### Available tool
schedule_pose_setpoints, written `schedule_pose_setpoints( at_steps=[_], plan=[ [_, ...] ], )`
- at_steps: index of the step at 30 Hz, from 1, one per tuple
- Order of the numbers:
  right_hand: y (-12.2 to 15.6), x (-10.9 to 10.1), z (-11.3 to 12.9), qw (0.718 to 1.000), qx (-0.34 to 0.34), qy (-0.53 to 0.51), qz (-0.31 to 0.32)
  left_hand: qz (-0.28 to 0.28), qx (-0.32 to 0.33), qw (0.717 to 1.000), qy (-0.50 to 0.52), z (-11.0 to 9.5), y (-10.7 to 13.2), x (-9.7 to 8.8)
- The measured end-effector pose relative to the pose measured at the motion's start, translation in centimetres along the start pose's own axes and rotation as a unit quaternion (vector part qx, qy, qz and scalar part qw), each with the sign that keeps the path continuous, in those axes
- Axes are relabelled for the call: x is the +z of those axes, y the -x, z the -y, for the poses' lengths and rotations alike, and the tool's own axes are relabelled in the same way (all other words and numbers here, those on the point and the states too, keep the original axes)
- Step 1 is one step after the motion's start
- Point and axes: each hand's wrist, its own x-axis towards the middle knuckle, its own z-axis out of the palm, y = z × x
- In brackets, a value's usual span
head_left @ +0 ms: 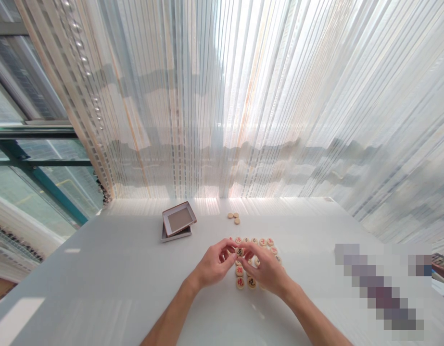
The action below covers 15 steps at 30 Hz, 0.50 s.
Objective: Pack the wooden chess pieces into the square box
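A wooden xiangqi piece with a black character [239,252] is raised between my two hands. My left hand [215,264] has its thumb and fingertips closed on the piece's left side. From the other side, my right hand [265,266] pinches it with curled fingers. Beneath and around the hands lie more round pieces in rows, including a red-marked one [239,270], another red one [240,282] and a black-marked one [251,282]. A top row of red and black pieces [254,241] shows beyond my fingers. Some pieces are partly hidden by my right hand.
A shallow box [176,237] with its lid [166,222] resting tilted on it stands at the back left. Three pale pieces [236,221] lie near the far side of the white table [117,269]. A sheer striped curtain [207,120] hangs behind; the right side is pixelated.
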Motion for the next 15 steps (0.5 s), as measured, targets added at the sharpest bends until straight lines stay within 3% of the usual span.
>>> schedule_pose_setpoints(
  at_steps=[15],
  plan=[
    [-0.11,-0.41,0.51,1.000,0.015,0.003,0.013,-0.005,-0.013,1.000,-0.025,-0.88,0.01,0.12]
  ],
)
